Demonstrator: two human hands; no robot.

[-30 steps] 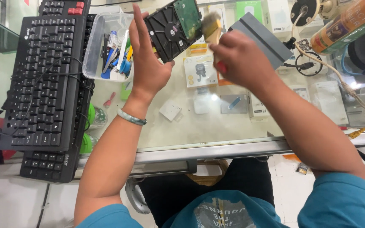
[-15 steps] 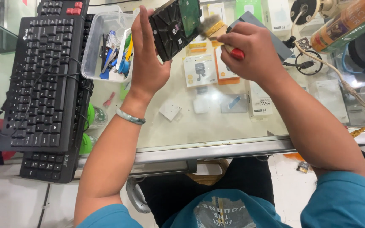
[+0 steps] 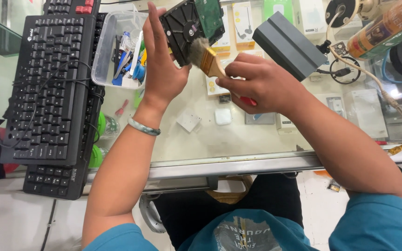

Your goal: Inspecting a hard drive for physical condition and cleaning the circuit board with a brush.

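Observation:
My left hand (image 3: 161,65) holds a black hard drive (image 3: 189,28) upright above the glass counter, its green circuit board toward the top right. My right hand (image 3: 257,83) grips a small paintbrush (image 3: 205,58) with a red handle and a pale wooden ferrule. The grey bristles press against the lower edge of the drive. A light green bangle (image 3: 144,127) sits on my left wrist.
Two black keyboards (image 3: 47,88) lie stacked at the left. A clear plastic tub (image 3: 108,46) of small tools stands behind my left hand. A grey box (image 3: 287,44), cables (image 3: 345,69) and a spray can (image 3: 387,23) are at the back right. Small packaged items show under the glass counter (image 3: 196,144).
My right hand has moved down and left, bringing the brush from the drive's upper right edge to its lower edge. The left hand keeps the drive almost still.

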